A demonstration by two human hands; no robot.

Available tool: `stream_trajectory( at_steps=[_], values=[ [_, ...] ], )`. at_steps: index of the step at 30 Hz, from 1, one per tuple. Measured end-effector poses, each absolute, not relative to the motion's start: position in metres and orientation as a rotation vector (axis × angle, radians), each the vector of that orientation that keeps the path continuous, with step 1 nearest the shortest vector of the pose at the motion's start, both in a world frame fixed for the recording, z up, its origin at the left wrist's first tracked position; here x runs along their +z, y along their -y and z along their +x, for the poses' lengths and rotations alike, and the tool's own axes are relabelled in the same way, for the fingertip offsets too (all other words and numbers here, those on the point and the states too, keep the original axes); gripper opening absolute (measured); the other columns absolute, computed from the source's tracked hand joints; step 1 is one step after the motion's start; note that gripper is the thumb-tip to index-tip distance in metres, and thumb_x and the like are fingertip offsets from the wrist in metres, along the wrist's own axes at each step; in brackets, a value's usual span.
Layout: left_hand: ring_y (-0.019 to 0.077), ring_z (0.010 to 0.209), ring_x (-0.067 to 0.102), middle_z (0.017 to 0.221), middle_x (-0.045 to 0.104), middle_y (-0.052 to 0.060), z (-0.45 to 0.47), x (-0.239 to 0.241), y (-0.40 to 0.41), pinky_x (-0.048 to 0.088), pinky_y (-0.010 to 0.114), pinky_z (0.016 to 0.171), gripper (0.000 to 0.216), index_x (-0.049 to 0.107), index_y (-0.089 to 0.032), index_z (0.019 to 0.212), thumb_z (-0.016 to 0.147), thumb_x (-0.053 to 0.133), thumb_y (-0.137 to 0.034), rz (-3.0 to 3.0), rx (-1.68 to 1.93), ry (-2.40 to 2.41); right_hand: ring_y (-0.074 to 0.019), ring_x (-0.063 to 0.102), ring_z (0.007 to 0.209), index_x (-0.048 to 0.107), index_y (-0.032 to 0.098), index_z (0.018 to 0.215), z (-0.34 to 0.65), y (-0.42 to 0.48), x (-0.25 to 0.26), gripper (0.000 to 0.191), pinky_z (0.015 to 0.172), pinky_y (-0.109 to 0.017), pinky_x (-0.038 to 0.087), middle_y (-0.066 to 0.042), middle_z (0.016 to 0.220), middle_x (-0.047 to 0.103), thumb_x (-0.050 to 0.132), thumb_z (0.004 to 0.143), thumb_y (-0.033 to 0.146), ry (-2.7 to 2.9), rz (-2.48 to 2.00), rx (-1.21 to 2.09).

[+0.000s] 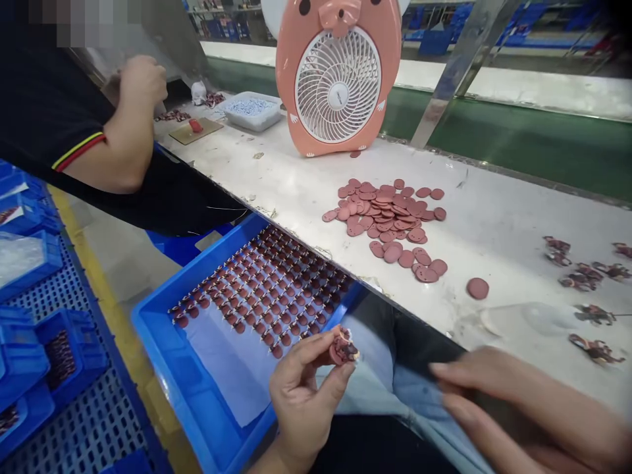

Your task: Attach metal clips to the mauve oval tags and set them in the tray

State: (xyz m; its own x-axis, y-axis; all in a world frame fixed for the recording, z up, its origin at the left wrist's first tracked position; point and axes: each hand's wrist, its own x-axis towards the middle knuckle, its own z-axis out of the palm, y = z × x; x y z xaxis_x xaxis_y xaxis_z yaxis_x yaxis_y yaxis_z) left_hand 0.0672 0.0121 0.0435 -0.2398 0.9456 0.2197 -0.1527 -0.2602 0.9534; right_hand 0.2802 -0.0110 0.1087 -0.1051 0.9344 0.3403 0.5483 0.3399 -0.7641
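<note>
Nearest is a blue tray, resting at lap level against the edge of the white worktable. A pale sheet lines it, and rows of small red-brown pieces fill its far half. Stacked blue crates stand on a blue grid to the left.

On the table lies a loose heap of pink discs, with a single disc apart from it toward the near edge. A scatter of darker figure-shaped pieces lies to the right. Farther back stands a pink animal-shaped fan. Left of it are a white tub of pale bits and a co-worker's hand, raised over that end of the table. A green strip runs behind the table.

The left hand rises from the bottom edge, palm turned toward the camera, just past the tray's near right corner. Its thumb and curled fingers pinch one small red-brown piece at the tips — the piece is held up over the tray's edge, clear of the rows.

The right hand comes in low from the right, blurred, fingers stretched flat and together over the lap — it grips nothing.
</note>
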Motion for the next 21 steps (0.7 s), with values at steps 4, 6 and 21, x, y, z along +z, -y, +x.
stream_trajectory(
  at_steps=[4, 6, 21],
  values=[
    [0.022, 0.092, 0.078, 0.102, 0.082, 0.005, 0.063, 0.041, -0.007, 0.065, 0.027, 0.077, 0.043, 0.078, -0.027, 0.108, 0.072, 0.083, -0.005, 1.359, 1.715, -1.11, -0.0129, 0.065, 0.056, 0.068, 0.025, 0.101, 0.23, -0.005, 0.104, 0.012, 0.051, -0.018, 0.056, 0.001, 0.072, 0.067, 0.069, 0.089, 0.023, 1.738, -1.221, 0.732],
    [0.0211, 0.097, 0.077, 0.106, 0.081, 0.003, 0.061, 0.036, -0.005, 0.064, 0.028, 0.084, 0.046, 0.076, -0.028, 0.113, 0.074, 0.082, -0.005, 1.424, 1.726, -1.121, -0.0106, 0.063, 0.056, 0.069, 0.024, 0.102, 0.219, -0.008, 0.102, 0.013, 0.052, -0.016, 0.055, 0.002, 0.072, 0.066, 0.07, 0.089, 0.023, 1.672, -1.213, 0.756],
    [0.0223, 0.106, 0.073, 0.124, 0.073, 0.007, 0.057, 0.023, 0.0, 0.063, 0.032, 0.086, 0.053, 0.065, -0.033, 0.131, 0.083, 0.076, -0.014, 1.357, 1.588, -1.085, -0.0078, 0.055, 0.051, 0.066, 0.019, 0.098, 0.209, -0.013, 0.088, 0.006, 0.049, -0.017, 0.048, 0.004, 0.067, 0.059, 0.067, 0.092, 0.016, 1.758, -1.226, 0.495]
  ],
)
